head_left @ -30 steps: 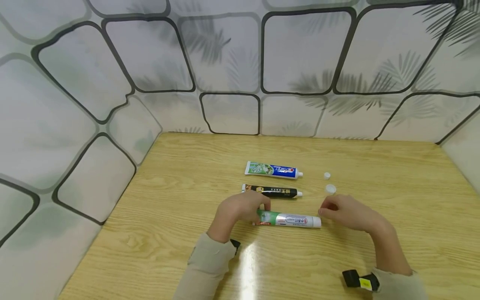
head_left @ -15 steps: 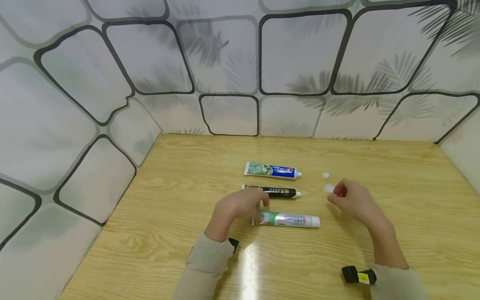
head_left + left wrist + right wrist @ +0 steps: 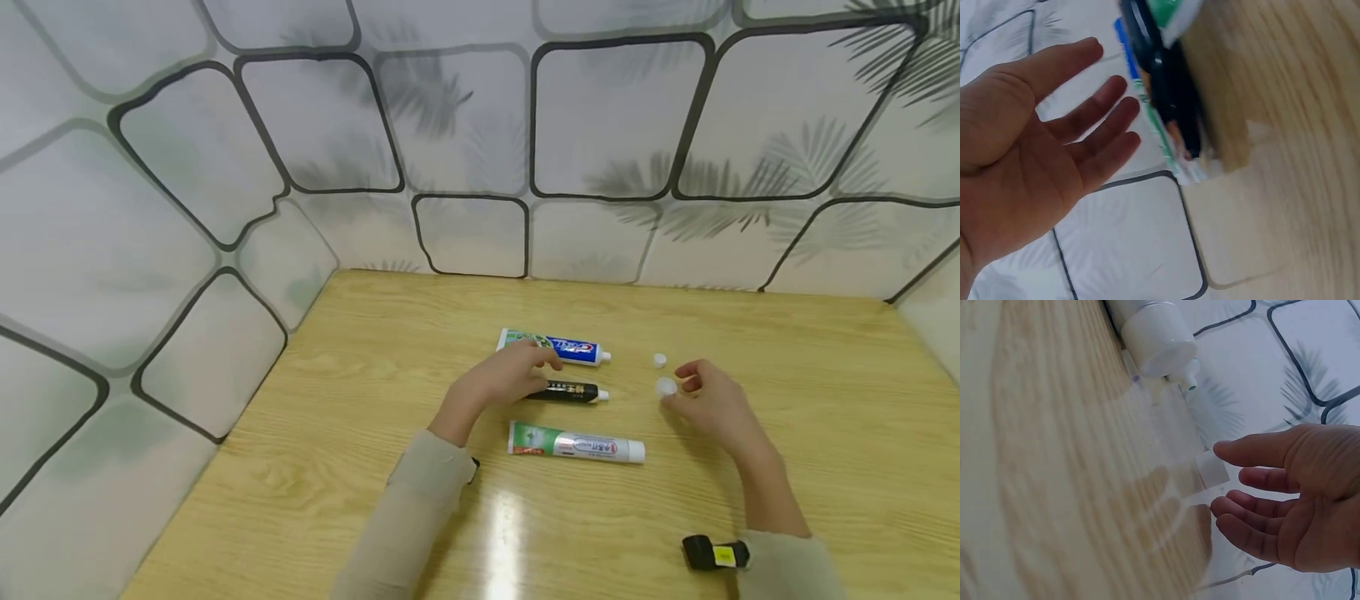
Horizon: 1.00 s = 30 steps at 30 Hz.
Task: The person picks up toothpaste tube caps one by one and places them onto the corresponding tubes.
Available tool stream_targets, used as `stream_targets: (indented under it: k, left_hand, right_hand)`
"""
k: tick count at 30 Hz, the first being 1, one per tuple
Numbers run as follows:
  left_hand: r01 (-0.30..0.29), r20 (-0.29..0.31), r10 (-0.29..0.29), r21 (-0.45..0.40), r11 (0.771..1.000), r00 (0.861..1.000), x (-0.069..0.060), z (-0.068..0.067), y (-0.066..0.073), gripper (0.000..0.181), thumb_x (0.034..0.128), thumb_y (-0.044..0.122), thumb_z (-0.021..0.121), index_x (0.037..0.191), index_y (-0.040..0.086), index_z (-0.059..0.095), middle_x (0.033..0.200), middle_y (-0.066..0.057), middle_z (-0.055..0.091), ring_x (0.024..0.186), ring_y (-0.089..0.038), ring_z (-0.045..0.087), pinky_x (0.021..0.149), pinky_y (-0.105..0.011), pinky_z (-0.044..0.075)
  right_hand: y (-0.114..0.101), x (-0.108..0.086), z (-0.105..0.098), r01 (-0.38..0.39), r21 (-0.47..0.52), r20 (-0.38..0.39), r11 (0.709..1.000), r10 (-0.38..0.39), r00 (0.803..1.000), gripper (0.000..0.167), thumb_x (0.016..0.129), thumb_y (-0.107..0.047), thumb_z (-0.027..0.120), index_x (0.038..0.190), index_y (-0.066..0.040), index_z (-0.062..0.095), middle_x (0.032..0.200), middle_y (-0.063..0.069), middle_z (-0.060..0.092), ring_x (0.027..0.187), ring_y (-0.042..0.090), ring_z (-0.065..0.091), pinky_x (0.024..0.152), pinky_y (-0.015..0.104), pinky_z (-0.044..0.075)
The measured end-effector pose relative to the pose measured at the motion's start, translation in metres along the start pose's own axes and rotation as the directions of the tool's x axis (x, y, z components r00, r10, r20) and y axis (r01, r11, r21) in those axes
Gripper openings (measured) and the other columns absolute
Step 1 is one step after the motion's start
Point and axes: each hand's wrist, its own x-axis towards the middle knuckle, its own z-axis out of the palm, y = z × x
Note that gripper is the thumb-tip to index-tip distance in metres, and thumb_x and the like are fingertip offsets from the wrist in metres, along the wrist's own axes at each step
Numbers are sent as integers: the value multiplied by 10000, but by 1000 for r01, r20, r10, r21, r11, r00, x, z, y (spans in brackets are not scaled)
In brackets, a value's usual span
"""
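Above the left part of the black tube [image 3: 572,392], my left hand [image 3: 501,379] hovers with relaxed fingers, covering that end. Its fingertips overlap the blue-and-green tube [image 3: 577,351] behind. In the left wrist view the hand [image 3: 1041,137] holds nothing, apart from the blurred black tube [image 3: 1172,94]. My right hand [image 3: 712,408] is at the larger white cap [image 3: 665,387], thumb and fingers spread. The right wrist view shows the thumb of this hand [image 3: 1297,494] at the edge of the cap [image 3: 1212,469]; whether they touch I cannot tell. The green-and-white tube [image 3: 577,443] lies nearest me, its white cap on.
A smaller white cap [image 3: 659,360] lies just behind the larger one. The wooden table [image 3: 360,350] meets a patterned wall covering [image 3: 472,233] at its back and left. A black strap device [image 3: 712,553] is at my right wrist.
My left hand has moved away from the green-and-white tube, back and to the right over the black one. My right hand has moved from that tube's capped end to the larger loose cap.
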Motion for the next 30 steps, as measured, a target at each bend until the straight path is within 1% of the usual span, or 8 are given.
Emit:
stream_targets:
  k: [4, 7, 11, 15, 19, 23, 27, 30]
  left_hand:
    - [-103, 78, 102, -1, 995, 992, 14, 2, -9, 345, 992, 74, 601, 1331, 135, 625, 1316, -46, 597, 1224, -208, 538, 999, -303, 457]
    - [-153, 128, 162, -74, 985, 979, 19, 4, -17, 305, 989, 46, 595, 1288, 101, 623, 1257, -58, 616, 1169, -204, 578, 980, -276, 466]
    - [-157, 138, 182, -175, 972, 974, 21, 6, -23, 217, 986, 35, 597, 1197, 84, 619, 1181, -36, 624, 1100, -186, 598, 945, -246, 472]
    - [-141, 133, 169, -193, 971, 977, 21, 8, -24, 183, 972, 46, 626, 1142, 114, 621, 1136, -4, 617, 1098, -165, 590, 951, -255, 467]
    - [-158, 124, 173, -127, 979, 977, 19, 12, -21, 171, 961, 47, 639, 1094, 153, 623, 1112, 34, 617, 1130, -137, 571, 991, -262, 444]
    - [-202, 121, 201, -4, 979, 972, 17, 16, -16, 151, 973, 22, 586, 1047, 152, 607, 1073, 41, 595, 1069, -120, 538, 971, -263, 432]
    - [-236, 111, 222, 138, 962, 969, 13, 18, -9, 152, 966, 4, 563, 1020, 142, 593, 1035, 22, 574, 1000, -129, 505, 953, -282, 423]
    - [-229, 101, 211, 215, 950, 972, 12, 20, -7, 152, 961, 17, 575, 1007, 163, 583, 1024, 25, 560, 978, -127, 491, 930, -282, 421]
  right_hand:
    - [2, 2, 2, -11, 8, 29, 1000, 11, 1000, 610, 930, -259, 683, 1329, 135, 444, 1186, 336, 547, 1022, 430, 566, 808, 496, 503]
    - [2, 2, 4, -16, 16, 47, 1000, 15, 999, 628, 929, -250, 679, 1351, 141, 427, 1200, 345, 536, 1045, 442, 557, 830, 522, 495]
    - [2, 3, 4, -14, 19, 41, 1000, 13, 999, 627, 926, -234, 669, 1360, 145, 422, 1198, 343, 529, 1036, 431, 552, 829, 526, 489]
    - [2, 4, 5, -6, 2, 14, 1000, 5, 1000, 617, 933, -249, 670, 1342, 156, 447, 1165, 337, 547, 1008, 415, 560, 810, 517, 491]
    - [3, 4, 6, 0, -15, 1, 1000, 0, 1000, 605, 940, -253, 666, 1327, 165, 463, 1140, 338, 557, 990, 416, 564, 794, 516, 493]
    - [4, 4, 6, 6, -12, -3, 1000, -6, 1000, 565, 951, -257, 643, 1305, 156, 490, 1136, 335, 561, 990, 419, 563, 792, 520, 492]
    - [5, 6, 8, 20, -14, -6, 1000, -20, 1000, 519, 964, -260, 624, 1272, 147, 526, 1106, 314, 578, 956, 398, 566, 765, 495, 493]
    - [5, 6, 8, 26, -26, -4, 999, -26, 1000, 499, 968, -246, 617, 1260, 150, 532, 1084, 306, 579, 931, 389, 561, 741, 478, 489]
